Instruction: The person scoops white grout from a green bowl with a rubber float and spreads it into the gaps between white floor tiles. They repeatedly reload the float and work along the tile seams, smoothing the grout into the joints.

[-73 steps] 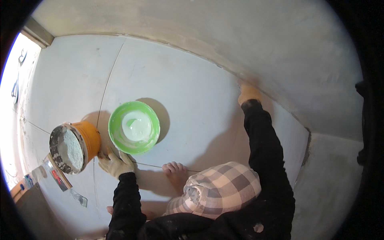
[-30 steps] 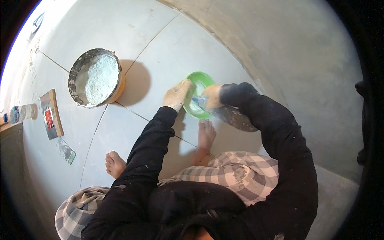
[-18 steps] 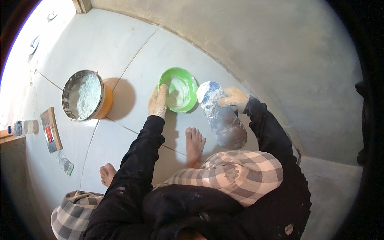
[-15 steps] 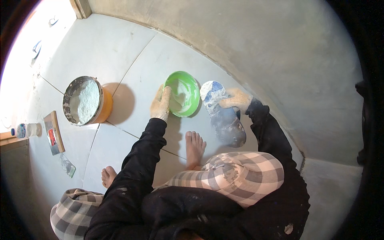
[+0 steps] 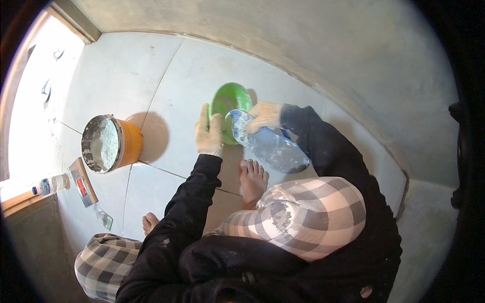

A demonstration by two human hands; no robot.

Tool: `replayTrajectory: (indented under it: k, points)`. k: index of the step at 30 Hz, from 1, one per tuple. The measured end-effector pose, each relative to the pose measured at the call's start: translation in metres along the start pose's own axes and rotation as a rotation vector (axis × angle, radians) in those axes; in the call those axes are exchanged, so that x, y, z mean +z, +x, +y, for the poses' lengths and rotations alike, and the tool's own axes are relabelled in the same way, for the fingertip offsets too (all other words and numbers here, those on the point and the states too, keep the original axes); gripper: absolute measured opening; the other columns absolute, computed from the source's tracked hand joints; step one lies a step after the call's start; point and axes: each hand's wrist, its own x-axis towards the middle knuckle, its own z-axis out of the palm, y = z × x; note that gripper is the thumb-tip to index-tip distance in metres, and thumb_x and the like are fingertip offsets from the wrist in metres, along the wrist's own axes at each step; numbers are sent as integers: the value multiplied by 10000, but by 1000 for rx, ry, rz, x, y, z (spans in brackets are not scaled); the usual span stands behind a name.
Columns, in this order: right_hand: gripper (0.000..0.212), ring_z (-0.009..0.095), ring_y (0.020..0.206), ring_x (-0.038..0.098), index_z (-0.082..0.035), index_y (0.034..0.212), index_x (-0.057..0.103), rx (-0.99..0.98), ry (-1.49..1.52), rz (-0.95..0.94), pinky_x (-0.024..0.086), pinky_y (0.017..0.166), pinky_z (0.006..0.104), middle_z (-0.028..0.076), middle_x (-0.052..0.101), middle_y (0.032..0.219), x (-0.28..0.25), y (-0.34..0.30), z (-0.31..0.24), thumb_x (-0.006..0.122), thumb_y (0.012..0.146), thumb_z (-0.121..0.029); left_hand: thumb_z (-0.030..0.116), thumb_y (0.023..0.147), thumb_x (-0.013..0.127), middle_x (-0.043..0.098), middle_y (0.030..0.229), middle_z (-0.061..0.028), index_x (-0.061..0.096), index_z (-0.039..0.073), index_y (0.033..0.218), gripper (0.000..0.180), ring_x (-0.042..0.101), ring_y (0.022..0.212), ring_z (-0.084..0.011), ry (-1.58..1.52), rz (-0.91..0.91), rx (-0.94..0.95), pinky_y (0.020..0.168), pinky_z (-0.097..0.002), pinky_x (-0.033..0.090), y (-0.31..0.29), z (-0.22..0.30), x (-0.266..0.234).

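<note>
My gloved left hand point(image 5: 209, 132) grips the near left side of a green plastic bowl point(image 5: 230, 96). The bowl is tilted on its side, with its mouth turned toward the right hand. In my gloved right hand point(image 5: 263, 116) is a blue, see-through plastic jug point(image 5: 279, 150), smeared with white. It lies tipped over, its white-coated mouth end point(image 5: 237, 123) at the bowl's opening. The jug hides part of the bowl's inside, so I cannot tell how much is in there.
An orange bucket point(image 5: 132, 141) holding a pale powdery or pasty mass stands on the left. Beside it lie a wood-edged flat blade point(image 5: 83, 184), a small scraper point(image 5: 104, 218) and a plastic bottle point(image 5: 44, 187). My bare foot point(image 5: 252, 182) is close below the bowl. A grey wall point(image 5: 343, 55) rises beyond.
The jug has swung left and turned, bringing its mouth to the bowl. The bowl has tipped from facing up to lying more on its side. My view has shifted slightly.
</note>
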Motion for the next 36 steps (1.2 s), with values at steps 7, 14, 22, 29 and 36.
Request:
replayTrajectory:
  k: [7, 14, 22, 29, 36]
  points:
    - [404, 142, 825, 663, -13, 1177, 703, 163, 695, 286, 553, 696, 317, 61, 732, 974, -13, -67, 16, 724, 913, -319, 404, 1080, 450, 592, 1349, -201, 544, -35, 1400, 552, 604, 1139, -283, 126, 242, 225, 1036, -391, 451, 55, -59, -52]
    - [373, 172, 1005, 658, 6, 1227, 696, 228, 628, 784, 516, 899, 326, 56, 730, 1116, -13, -117, 20, 693, 905, -182, 360, 1047, 488, 565, 1337, -295, 559, -12, 1383, 506, 572, 1190, -418, 416, 506, 252, 1065, -467, 424, 33, -55, -101]
    - [467, 214, 1086, 647, -18, 1238, 651, 292, 409, 1043, 496, 975, 358, 106, 702, 1187, -1, -126, 37, 793, 829, -193, 416, 937, 614, 446, 1478, -311, 480, 87, 1481, 650, 413, 1374, -471, 1049, 144, 260, 1162, -559, 305, -29, -35, -121]
    - [542, 311, 1165, 640, -53, 1332, 597, 137, -18, 1306, 484, 1029, 401, 179, 623, 1322, 7, -116, 18, 738, 813, -119, 422, 931, 621, 432, 1505, -288, 474, 88, 1485, 664, 410, 1377, -472, 1063, 122, 243, 1167, -552, 297, -18, -25, -101]
    - [606, 387, 1078, 670, -149, 1462, 450, 503, -624, 931, 576, 907, 474, 219, 462, 1452, -16, -82, 1, 574, 882, -23, 448, 932, 602, 428, 1507, -293, 472, 85, 1486, 675, 405, 1382, -474, 1117, 130, 281, 1166, -557, 296, -25, -20, -101]
